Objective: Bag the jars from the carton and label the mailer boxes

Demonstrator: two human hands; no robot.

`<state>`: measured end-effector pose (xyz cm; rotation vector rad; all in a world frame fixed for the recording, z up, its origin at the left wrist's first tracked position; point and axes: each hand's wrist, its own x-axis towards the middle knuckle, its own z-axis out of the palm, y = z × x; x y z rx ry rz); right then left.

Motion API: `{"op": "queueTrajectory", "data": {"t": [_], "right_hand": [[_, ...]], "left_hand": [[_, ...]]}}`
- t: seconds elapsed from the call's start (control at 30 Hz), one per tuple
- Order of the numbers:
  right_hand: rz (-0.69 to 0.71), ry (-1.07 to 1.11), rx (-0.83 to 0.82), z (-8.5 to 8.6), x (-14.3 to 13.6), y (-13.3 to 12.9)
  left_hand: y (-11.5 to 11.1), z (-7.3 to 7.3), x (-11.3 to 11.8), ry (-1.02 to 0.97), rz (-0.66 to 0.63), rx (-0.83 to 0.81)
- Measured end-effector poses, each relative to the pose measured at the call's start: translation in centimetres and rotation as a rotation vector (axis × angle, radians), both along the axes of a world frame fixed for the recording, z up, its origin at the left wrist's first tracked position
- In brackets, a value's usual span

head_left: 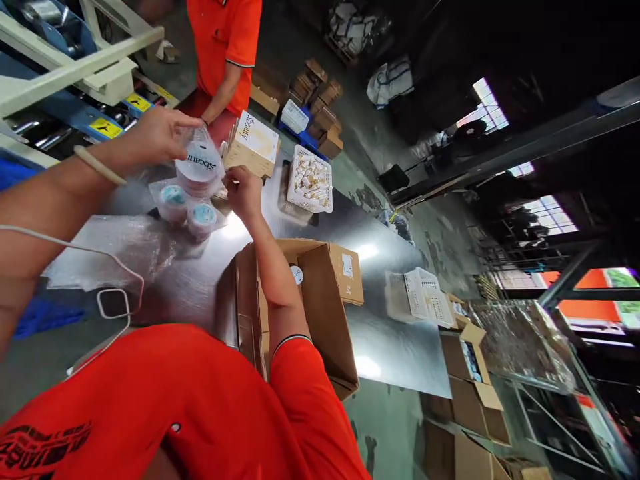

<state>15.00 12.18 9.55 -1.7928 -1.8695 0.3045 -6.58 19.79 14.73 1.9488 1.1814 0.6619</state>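
Observation:
My left hand (pixel 163 137) pinches the top of a clear plastic bag (pixel 200 163), holding it above the metal table. Inside the bag is a round, pale item with "beauty" lettering on its face. The fingers of my right hand (pixel 243 192) are closed at the bag's right edge. Just below the bag, two round tubs (pixel 204 215) with light blue labels stand in clear wrap. Under my right forearm is an open cardboard box (pixel 320 293), with a white round label visible inside it.
A stack of printed cartons (pixel 255 143) and a white basket of small bottles (pixel 310 179) stand beyond my right hand. Another white basket (pixel 427 297) is at the table's far right. Plastic sheeting (pixel 110 250) lies left. A co-worker (pixel 223 53) stands opposite, beside machinery.

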Motion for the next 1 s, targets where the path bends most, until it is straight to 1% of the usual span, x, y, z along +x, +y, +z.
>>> {"op": "queueTrajectory", "data": {"t": [0.03,0.1,0.2,0.3,0.4,0.47,0.5,0.53,0.6,0.73,0.8,0.87,0.93,1.0], "right_hand": [[-0.015,-0.016,-0.017,-0.1,0.2,1.5],[-0.031,-0.045,-0.057,-0.8,0.5,3.9],[-0.034,-0.075,-0.117,-3.2,1.0,6.1],[-0.023,-0.084,-0.176,-6.5,1.3,7.3],[-0.016,-0.088,-0.234,-9.9,1.5,7.6],[-0.01,-0.094,-0.276,-11.5,1.3,7.6],[-0.006,-0.097,-0.295,-12.1,1.1,7.5],[0.0,-0.098,-0.311,-12.5,0.9,7.4],[0.012,-0.095,-0.322,-12.7,0.5,7.1],[0.008,-0.073,-0.283,-11.9,-0.2,6.5],[-0.007,-0.061,-0.299,-11.8,-0.3,6.4],[-0.019,-0.048,-0.358,-12.1,-0.4,6.4],[-0.031,-0.04,-0.414,-12.8,-0.3,6.4],[-0.047,-0.035,-0.436,-13.6,-0.1,6.5]], "left_hand": [[1.2,-0.2,0.6,0.02,0.014,0.035],[3.2,-1.1,1.7,0.076,0.026,0.101],[5.5,-3.7,3.2,0.157,0.026,0.133],[7.0,-6.8,4.2,0.206,0.015,0.075],[7.8,-9.8,4.9,0.257,-0.033,0.025],[7.9,-11.2,5.3,0.285,-0.076,0.009],[7.9,-11.7,5.4,0.3,-0.097,0.003],[8.0,-12.0,5.5,0.314,-0.116,0.001],[8.2,-12.0,5.6,0.336,-0.146,0.016],[8.9,-11.5,5.7,0.352,-0.208,0.067],[9.0,-11.7,5.9,0.376,-0.237,0.063],[8.9,-12.3,6.2,0.405,-0.256,0.051],[8.9,-13.2,6.5,0.428,-0.27,0.04],[8.9,-14.0,6.8,0.448,-0.282,0.034]]}}
